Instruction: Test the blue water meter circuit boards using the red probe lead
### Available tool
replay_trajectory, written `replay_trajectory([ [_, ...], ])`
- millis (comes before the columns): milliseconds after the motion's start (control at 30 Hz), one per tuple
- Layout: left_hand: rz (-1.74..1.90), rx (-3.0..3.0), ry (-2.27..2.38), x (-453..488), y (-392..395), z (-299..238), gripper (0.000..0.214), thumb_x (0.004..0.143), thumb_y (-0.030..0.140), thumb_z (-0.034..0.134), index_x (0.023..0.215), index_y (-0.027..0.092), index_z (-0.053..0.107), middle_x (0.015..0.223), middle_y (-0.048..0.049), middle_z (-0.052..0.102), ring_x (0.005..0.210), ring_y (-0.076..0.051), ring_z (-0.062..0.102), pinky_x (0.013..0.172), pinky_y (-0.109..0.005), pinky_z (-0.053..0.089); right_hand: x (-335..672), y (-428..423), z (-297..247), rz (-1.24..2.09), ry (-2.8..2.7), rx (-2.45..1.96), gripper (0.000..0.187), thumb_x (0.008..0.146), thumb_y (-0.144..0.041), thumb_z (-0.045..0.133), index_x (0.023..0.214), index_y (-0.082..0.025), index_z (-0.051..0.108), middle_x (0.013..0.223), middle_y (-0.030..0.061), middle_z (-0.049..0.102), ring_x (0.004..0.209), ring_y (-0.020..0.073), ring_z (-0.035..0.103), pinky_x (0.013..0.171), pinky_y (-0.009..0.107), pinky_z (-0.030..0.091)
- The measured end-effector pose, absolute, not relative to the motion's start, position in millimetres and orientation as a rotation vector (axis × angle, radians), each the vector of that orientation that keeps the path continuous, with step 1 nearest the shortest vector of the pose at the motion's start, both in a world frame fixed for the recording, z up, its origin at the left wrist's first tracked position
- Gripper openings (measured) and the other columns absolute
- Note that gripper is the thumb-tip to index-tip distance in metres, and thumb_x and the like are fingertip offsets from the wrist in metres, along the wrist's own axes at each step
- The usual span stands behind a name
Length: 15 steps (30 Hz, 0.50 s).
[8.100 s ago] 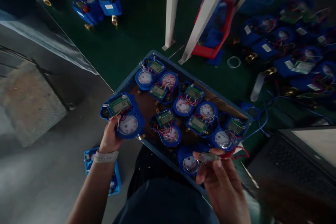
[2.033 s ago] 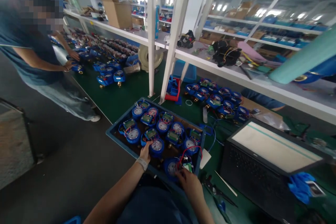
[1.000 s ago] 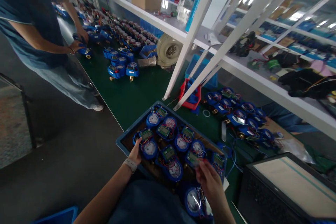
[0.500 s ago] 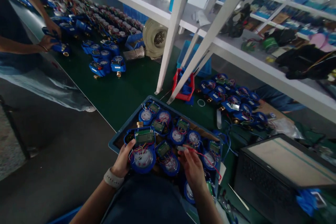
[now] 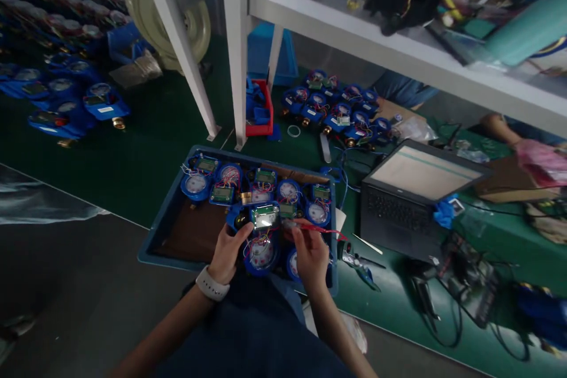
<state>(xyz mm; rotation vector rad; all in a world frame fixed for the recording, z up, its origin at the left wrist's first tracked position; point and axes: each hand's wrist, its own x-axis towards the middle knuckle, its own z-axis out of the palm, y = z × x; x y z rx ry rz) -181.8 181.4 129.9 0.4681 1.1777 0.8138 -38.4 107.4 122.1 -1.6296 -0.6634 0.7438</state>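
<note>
My left hand [image 5: 227,253], with a white band at the wrist, grips the left side of a blue water meter [image 5: 261,255]. The meter has a round dial, loose coloured wires and a circuit board with a small display [image 5: 266,218] that catches the light. My right hand [image 5: 312,257] is closed in a pinch just right of it, around a small greyish piece [image 5: 290,224] with red wires [image 5: 325,229] trailing off to the right. The fingers partly hide that piece. Below both hands lies a blue tray [image 5: 153,230] holding several similar meters [image 5: 230,180].
A laptop [image 5: 394,212] stands open right of the tray, with tools [image 5: 361,263] in front of it. More meters [image 5: 341,109] sit behind, beside a red bin [image 5: 263,124]. White shelf posts [image 5: 234,53] rise from the bench behind the tray. Another person's arm [image 5: 502,130] shows at the right.
My head view has swung to the right. The held meter has moved rightward, from the tray's left part to its middle, and both hands are now closer together.
</note>
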Motion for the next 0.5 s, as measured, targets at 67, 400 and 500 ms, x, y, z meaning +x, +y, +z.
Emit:
replay_trajectory([
  [67, 0.805, 0.489, 1.179, -181.0, 180.2, 129.8, 0.068, 0.05, 0.043, 0.087, 0.106, 0.012, 0.065, 0.094, -0.0085, 0.074, 0.088, -0.027, 0.069, 0.079, -0.034, 0.054, -37.7, 104.7, 120.9, 0.733, -0.691, -1.643, 0.028, 0.083, -0.041, 0.06, 0.096, -0.017, 0.065, 0.082, 0.0065, 0.074, 0.069, 0.02, 0.071, 0.065, 0.031, 0.06],
  [400, 0.825, 0.533, 1.195, -185.5, 177.6, 132.8, 0.06, 0.05, 0.042, 0.087, 0.097, 0.013, 0.066, 0.096, -0.0082, 0.074, 0.093, -0.027, 0.068, 0.083, -0.034, 0.053, -34.6, 105.6, 122.1, 0.683, -0.85, -1.73, 0.022, 0.085, -0.036, 0.058, 0.096, -0.018, 0.067, 0.089, 0.0057, 0.075, 0.071, 0.0199, 0.072, 0.065, 0.028, 0.06],
  [500, 0.824, 0.538, 1.189, -186.2, 177.4, 132.4, 0.058, 0.051, 0.042, 0.087, 0.097, 0.013, 0.066, 0.095, -0.0075, 0.074, 0.092, -0.026, 0.068, 0.083, -0.034, 0.052, -34.1, 106.1, 123.0, 0.669, -0.88, -1.736, 0.022, 0.087, -0.035, 0.057, 0.095, -0.018, 0.066, 0.09, 0.0055, 0.075, 0.071, 0.0197, 0.072, 0.065, 0.028, 0.06],
])
